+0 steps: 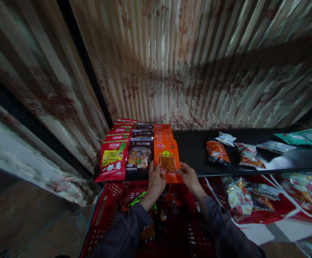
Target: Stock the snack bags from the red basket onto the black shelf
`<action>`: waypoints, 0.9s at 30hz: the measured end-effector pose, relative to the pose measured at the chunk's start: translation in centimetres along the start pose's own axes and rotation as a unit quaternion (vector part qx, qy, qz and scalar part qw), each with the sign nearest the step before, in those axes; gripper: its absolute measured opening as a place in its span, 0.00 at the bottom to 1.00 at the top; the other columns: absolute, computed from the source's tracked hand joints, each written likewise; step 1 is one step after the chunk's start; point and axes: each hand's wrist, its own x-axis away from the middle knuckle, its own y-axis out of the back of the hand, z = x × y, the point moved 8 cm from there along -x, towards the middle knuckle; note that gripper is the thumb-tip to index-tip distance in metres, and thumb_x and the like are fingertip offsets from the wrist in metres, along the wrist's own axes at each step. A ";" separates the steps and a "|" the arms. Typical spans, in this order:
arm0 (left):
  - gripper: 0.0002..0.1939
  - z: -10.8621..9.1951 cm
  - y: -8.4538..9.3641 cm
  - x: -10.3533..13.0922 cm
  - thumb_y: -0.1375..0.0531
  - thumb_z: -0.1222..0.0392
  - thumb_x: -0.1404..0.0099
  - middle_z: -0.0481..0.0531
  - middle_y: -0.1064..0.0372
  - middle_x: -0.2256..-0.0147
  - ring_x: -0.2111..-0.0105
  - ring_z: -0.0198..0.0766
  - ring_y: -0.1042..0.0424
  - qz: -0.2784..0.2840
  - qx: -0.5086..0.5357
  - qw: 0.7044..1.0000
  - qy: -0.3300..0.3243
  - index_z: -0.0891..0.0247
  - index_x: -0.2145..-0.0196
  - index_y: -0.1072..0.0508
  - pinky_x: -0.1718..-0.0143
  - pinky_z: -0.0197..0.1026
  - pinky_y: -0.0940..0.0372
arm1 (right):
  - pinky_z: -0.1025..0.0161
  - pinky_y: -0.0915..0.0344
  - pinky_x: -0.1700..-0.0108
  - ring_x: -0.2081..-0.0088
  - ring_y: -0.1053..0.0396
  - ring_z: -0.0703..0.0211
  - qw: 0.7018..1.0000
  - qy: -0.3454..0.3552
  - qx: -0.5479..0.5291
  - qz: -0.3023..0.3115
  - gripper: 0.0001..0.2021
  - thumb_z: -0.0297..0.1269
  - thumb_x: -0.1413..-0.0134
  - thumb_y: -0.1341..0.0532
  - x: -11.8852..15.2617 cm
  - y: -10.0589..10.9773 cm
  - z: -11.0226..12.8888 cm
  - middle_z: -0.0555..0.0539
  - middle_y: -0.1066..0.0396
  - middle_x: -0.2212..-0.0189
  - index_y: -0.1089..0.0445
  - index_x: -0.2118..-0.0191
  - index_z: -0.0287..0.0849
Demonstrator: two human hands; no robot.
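Observation:
An orange snack packet with a picture of brown sticks lies at the front of a row of like packets on a black shelf. My left hand grips its lower left edge, and my right hand pinches its lower right corner. Left of it is a row of dark packets with a checkered top. Beyond those, red packets with green and yellow print overlap in another row. Below my forearms stands a red basket holding several packets, partly hidden by my sleeves.
Along the shelf to the right lie a small orange bag, a white packet, a red-and-white bag and green packets. Red bags with white edges hold more snacks below. A patterned curtain hangs behind; a dark post rises at left.

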 end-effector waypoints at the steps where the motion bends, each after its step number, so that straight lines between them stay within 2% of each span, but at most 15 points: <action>1: 0.29 0.0 -0.1 0.0 0.46 0.76 0.44 0.67 0.49 0.33 0.33 0.50 0.47 0.001 -0.004 1.000 -0.003 0.73 0.43 0.31 0.33 0.49 0.49 | 0.57 0.31 0.54 0.60 0.25 0.53 1.000 0.002 0.004 -0.001 0.16 0.37 0.56 0.39 0.0 0.0 -0.1 0.47 0.20 0.64 0.25 0.58 0.43; 7: 0.28 -0.2 -0.9 0.3 0.46 0.73 0.41 0.66 0.48 0.33 0.33 0.50 0.48 0.017 -0.053 0.998 -0.032 0.72 0.42 0.31 0.33 0.49 0.48 | 0.57 0.30 0.55 0.60 0.25 0.53 1.000 0.010 0.015 0.006 0.16 0.38 0.54 0.40 -0.3 -0.1 -0.7 0.47 0.21 0.65 0.26 0.57 0.43; 10: 0.28 -0.6 -1.1 0.6 0.47 0.73 0.40 0.68 0.49 0.33 0.32 0.53 0.51 0.032 -0.096 0.994 -0.051 0.74 0.41 0.33 0.33 0.52 0.50 | 0.56 0.30 0.54 0.59 0.25 0.52 1.000 0.010 0.020 0.005 0.17 0.38 0.54 0.40 -0.4 -0.1 -0.9 0.46 0.22 0.63 0.27 0.56 0.44; 13: 0.28 -1.8 -1.2 1.0 0.48 0.71 0.38 0.70 0.52 0.32 0.31 0.54 0.57 0.041 -0.141 0.985 -0.091 0.77 0.39 0.36 0.32 0.54 0.53 | 0.56 0.30 0.55 0.59 0.25 0.51 1.000 0.006 0.029 0.001 0.18 0.39 0.55 0.40 -0.3 -0.2 -0.9 0.45 0.22 0.63 0.28 0.56 0.43; 18: 0.29 -4.2 -1.4 1.1 0.47 0.60 0.33 0.68 0.56 0.31 0.30 0.55 0.61 0.040 -0.192 0.970 -0.145 0.73 0.36 0.40 0.32 0.57 0.55 | 0.55 0.30 0.56 0.60 0.25 0.51 0.997 0.012 0.073 -0.012 0.20 0.38 0.54 0.41 -0.1 0.0 -0.4 0.45 0.22 0.64 0.29 0.53 0.42; 27: 0.34 -3.8 -2.7 0.0 0.46 0.53 0.32 0.65 0.62 0.30 0.30 0.57 0.66 0.077 -0.227 0.965 -0.103 0.65 0.32 0.46 0.33 0.62 0.59 | 0.58 0.31 0.57 0.63 0.23 0.53 0.986 0.004 0.162 0.022 0.26 0.36 0.51 0.41 0.0 0.5 0.5 0.47 0.22 0.65 0.34 0.44 0.44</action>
